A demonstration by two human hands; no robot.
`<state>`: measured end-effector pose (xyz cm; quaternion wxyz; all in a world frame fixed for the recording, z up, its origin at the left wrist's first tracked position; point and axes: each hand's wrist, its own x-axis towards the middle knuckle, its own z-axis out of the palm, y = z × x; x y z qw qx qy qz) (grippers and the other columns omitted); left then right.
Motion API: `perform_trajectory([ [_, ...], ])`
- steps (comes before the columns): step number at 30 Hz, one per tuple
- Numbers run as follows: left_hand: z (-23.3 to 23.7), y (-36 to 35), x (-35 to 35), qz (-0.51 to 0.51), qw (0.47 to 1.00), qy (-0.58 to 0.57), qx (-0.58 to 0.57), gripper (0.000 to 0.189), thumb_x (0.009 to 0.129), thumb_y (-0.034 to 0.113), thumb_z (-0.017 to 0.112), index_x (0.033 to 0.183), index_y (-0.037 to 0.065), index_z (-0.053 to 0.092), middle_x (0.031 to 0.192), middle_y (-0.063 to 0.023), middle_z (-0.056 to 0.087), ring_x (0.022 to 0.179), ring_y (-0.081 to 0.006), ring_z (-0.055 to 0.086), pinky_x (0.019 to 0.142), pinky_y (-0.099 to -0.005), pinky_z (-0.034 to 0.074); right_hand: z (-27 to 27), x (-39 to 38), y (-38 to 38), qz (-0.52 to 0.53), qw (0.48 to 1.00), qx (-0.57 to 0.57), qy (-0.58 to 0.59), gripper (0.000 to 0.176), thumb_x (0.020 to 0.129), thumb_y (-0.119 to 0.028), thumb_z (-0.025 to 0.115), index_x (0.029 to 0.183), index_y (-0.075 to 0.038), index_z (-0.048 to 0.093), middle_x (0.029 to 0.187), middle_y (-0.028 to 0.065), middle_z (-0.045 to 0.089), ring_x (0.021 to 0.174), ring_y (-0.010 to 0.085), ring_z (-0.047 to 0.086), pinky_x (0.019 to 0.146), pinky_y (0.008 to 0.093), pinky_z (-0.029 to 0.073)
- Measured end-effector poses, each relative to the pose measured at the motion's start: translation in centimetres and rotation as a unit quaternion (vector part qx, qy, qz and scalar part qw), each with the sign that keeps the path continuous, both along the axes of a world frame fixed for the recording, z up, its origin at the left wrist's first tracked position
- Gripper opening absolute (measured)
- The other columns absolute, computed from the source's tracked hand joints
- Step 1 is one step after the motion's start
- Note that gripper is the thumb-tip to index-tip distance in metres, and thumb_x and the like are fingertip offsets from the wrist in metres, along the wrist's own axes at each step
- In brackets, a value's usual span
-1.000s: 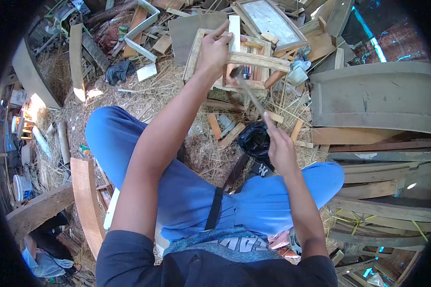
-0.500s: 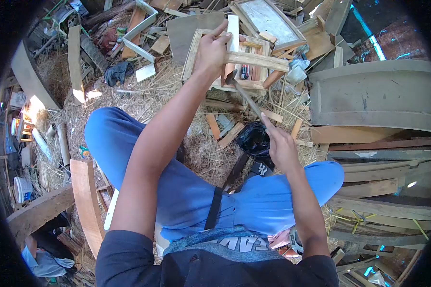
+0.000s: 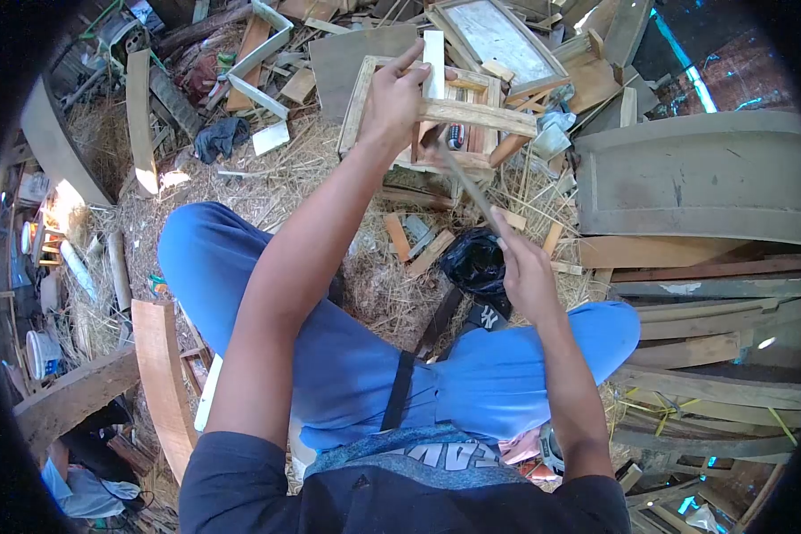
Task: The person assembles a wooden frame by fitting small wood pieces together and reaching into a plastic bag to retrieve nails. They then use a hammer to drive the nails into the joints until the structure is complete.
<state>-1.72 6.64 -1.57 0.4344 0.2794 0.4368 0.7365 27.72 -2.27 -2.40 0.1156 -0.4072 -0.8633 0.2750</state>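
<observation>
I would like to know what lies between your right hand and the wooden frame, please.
The hammer handle slants from the right hand towards the wooden frame, above straw, in the head view.

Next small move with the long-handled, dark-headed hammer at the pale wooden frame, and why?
Probably one short, light tap: the right hand grips the long-handled hammer, its motion-blurred head is at the pale rectangular wooden frame, and the left hand is on the pale wooden crossbar, close by. Contact isn't clear.

We view from one head-worn camera, facing forward and steeply down over the lap (image 3: 347, 365) and both forearms.
</observation>
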Motion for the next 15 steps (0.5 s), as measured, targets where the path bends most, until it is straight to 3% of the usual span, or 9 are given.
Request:
perform_trajectory([
  [2, 0.2, -0.4, 0.1, 0.004, 1.000, -0.010, 0.001, 0.049, 0.102, 0.003, 0.045, 0.151, 0.000, 0.044, 0.106, -0.0216, 0.075, 0.095, -0.0280, 0.074, 0.082, -0.0379, 0.061, -0.8, -0.1, -0.5, -0.020, 0.993, 0.020, 0.117, 0.067, 0.096, 0.004, 0.055, 0.155, -0.026, 0.044, 0.100, 0.0267, 0.068, 0.090, 0.0439, 0.067, 0.083, 0.0501, 0.052],
  [6, -0.1, 0.1, 0.1, 0.007, 1.000, 0.011, -0.003, 0.050, 0.102, 0.003, 0.045, 0.152, 0.000, 0.043, 0.106, -0.0211, 0.075, 0.094, -0.0272, 0.074, 0.080, -0.0377, 0.061, -0.1, 0.1, 0.2, 0.011, 0.999, -0.012, 0.041, 0.061, 0.099, 0.001, 0.053, 0.155, -0.022, 0.044, 0.101, 0.0282, 0.067, 0.091, 0.0444, 0.067, 0.082, 0.0474, 0.052],
  [8, -0.5, 0.0, 0.1, 0.006, 0.999, 0.029, -0.012, 0.051, 0.102, 0.003, 0.046, 0.152, 0.000, 0.043, 0.105, -0.0200, 0.075, 0.093, -0.0267, 0.074, 0.080, -0.0377, 0.061, -0.4, 0.2, 0.0, -0.051, 0.990, -0.104, 0.076, 0.055, 0.104, -0.004, 0.051, 0.156, -0.021, 0.043, 0.088, 0.0188, 0.067, 0.076, 0.0314, 0.067, 0.071, 0.0373, 0.051],
  [9, -0.1, -0.3, 0.2, 0.001, 1.000, 0.023, -0.004, 0.052, 0.101, 0.003, 0.047, 0.152, 0.001, 0.043, 0.104, -0.0189, 0.075, 0.092, -0.0258, 0.074, 0.080, -0.0368, 0.061, -1.2, 0.3, 0.1, -0.053, 0.990, -0.104, 0.074, 0.055, 0.104, -0.004, 0.051, 0.156, -0.021, 0.043, 0.088, 0.0188, 0.067, 0.076, 0.0314, 0.067, 0.071, 0.0373, 0.051],
  [11, -0.2, -0.2, 0.5, -0.003, 1.000, 0.023, -0.001, 0.052, 0.100, 0.003, 0.048, 0.152, 0.001, 0.044, 0.104, -0.0190, 0.075, 0.092, -0.0254, 0.073, 0.079, -0.0365, 0.061, -3.1, 0.5, 0.7, -0.100, 0.928, -0.294, 0.205, 0.050, 0.108, -0.011, 0.049, 0.156, -0.022, 0.044, 0.076, 0.0032, 0.057, 0.064, 0.0116, 0.053, 0.059, 0.0253, 0.043],
  [12, 0.0, -0.3, 0.4, -0.007, 1.000, 0.029, 0.001, 0.053, 0.099, 0.003, 0.048, 0.152, 0.001, 0.044, 0.105, -0.0191, 0.075, 0.093, -0.0251, 0.073, 0.079, -0.0362, 0.061, -3.0, 0.4, 0.7, -0.099, 0.928, -0.295, 0.207, 0.050, 0.108, -0.011, 0.049, 0.156, -0.022, 0.044, 0.076, 0.0032, 0.057, 0.064, 0.0116, 0.053, 0.059, 0.0253, 0.043],
  [14, 0.3, -0.4, 0.4, -0.004, 1.000, 0.022, -0.001, 0.053, 0.099, 0.003, 0.049, 0.152, 0.001, 0.044, 0.105, -0.0198, 0.074, 0.093, -0.0249, 0.073, 0.080, -0.0360, 0.061, -2.7, 0.3, 0.7, -0.145, 0.872, -0.407, 0.232, 0.047, 0.110, -0.017, 0.046, 0.156, -0.029, 0.044, 0.073, -0.0064, 0.046, 0.056, 0.0032, 0.036, 0.048, 0.0185, 0.031],
  [15, 0.1, -0.4, 0.5, -0.003, 1.000, 0.011, -0.001, 0.054, 0.099, 0.003, 0.049, 0.152, 0.001, 0.044, 0.105, -0.0206, 0.074, 0.093, -0.0248, 0.073, 0.080, -0.0359, 0.061, -3.2, 0.4, 0.7, -0.153, 0.865, -0.415, 0.238, 0.047, 0.111, -0.018, 0.045, 0.156, -0.028, 0.043, 0.073, -0.0051, 0.047, 0.053, 0.0029, 0.034, 0.045, 0.0191, 0.031],
])
